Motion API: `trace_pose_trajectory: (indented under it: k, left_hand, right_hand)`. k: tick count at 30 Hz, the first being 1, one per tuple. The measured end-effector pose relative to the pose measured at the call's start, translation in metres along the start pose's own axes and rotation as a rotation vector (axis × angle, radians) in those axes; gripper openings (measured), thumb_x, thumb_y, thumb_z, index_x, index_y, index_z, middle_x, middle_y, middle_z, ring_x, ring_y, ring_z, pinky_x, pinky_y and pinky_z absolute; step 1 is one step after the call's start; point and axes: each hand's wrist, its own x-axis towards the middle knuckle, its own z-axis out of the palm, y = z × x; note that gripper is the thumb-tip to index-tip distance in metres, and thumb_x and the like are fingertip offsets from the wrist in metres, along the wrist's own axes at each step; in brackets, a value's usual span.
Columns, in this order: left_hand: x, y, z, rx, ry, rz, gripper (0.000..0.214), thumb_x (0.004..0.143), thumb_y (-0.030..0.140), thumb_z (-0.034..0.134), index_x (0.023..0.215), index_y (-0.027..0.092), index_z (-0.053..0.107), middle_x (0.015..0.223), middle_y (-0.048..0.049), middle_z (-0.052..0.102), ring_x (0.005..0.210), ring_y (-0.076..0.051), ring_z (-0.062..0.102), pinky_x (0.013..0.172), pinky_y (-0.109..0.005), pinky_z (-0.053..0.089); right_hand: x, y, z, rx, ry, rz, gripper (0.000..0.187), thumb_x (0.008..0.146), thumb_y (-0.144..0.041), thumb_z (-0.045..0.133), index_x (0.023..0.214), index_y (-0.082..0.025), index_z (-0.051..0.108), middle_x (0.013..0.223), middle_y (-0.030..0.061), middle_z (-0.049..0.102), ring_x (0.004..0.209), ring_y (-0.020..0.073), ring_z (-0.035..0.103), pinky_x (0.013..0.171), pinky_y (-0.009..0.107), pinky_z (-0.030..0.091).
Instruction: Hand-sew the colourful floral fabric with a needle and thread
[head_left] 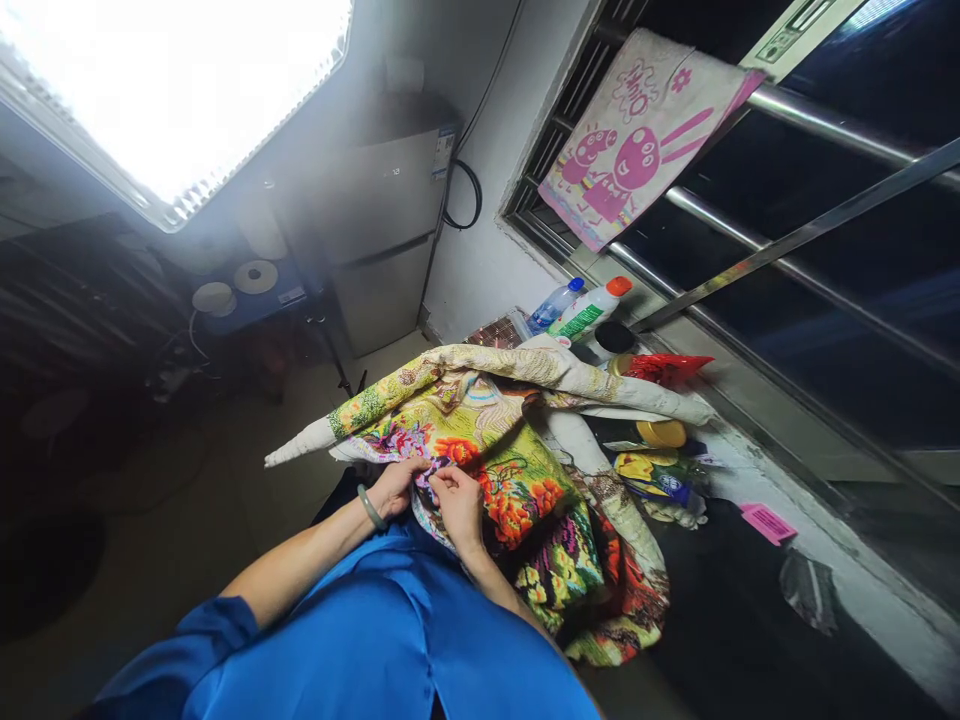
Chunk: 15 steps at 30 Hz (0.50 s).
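Across my lap lies a large embroidered cloth (pixel 484 450) with orange, purple and green flowers, probably cross-stitch. Its upper edge is rolled into a long pale roll (pixel 525 365). My left hand (pixel 400 485), with a green bangle (pixel 371 508) at the wrist, grips the cloth near its lower left edge. Close beside it, my right hand (pixel 457 500) is closed in a pinch just over the purple flowers. Whatever sits between those fingertips is too small to make out. More of the cloth hangs in folds at the right.
Bottles (pixel 592 305), a red packet (pixel 667 368) and a yellow-lidded jar (pixel 660 434) stand along the window ledge at right. A pink-printed towel (pixel 637 140) hangs on the window bars. A bright lamp (pixel 172 80) glares at upper left; behind it stands a fridge (pixel 382 220).
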Motion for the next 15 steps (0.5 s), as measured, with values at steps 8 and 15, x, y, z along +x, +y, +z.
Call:
trace_pose_trajectory:
  k: [8,15]
  left_hand:
    - [0.0013,0.0004,-0.0002,-0.030,0.001,-0.005,0.023,0.059,0.005,0.081,0.057,0.016,0.061,0.053,-0.0019,0.066,0.061,-0.019,0.068,0.064,-0.028,0.053]
    - [-0.0008,-0.0018,-0.0028,-0.057,-0.090,-0.018,0.021,0.060,0.002,0.080,0.059,0.016,0.065,0.055,-0.0038,0.069,0.069,-0.023,0.072,0.074,-0.032,0.056]
  right_hand:
    - [-0.0028,0.0041,0.0032,-0.033,0.068,-0.059,0.025,0.072,-0.042,0.062,0.064,-0.019,0.068,0.049,0.0005,0.061,0.043,0.0165,0.056,0.045,0.026,0.043]
    - [0.0063,0.0014,0.0029,-0.018,0.139,-0.101,0.031,0.077,-0.048,0.061,0.075,-0.018,0.071,0.060,0.0036,0.067,0.049,0.0173,0.058,0.047,0.027,0.047]
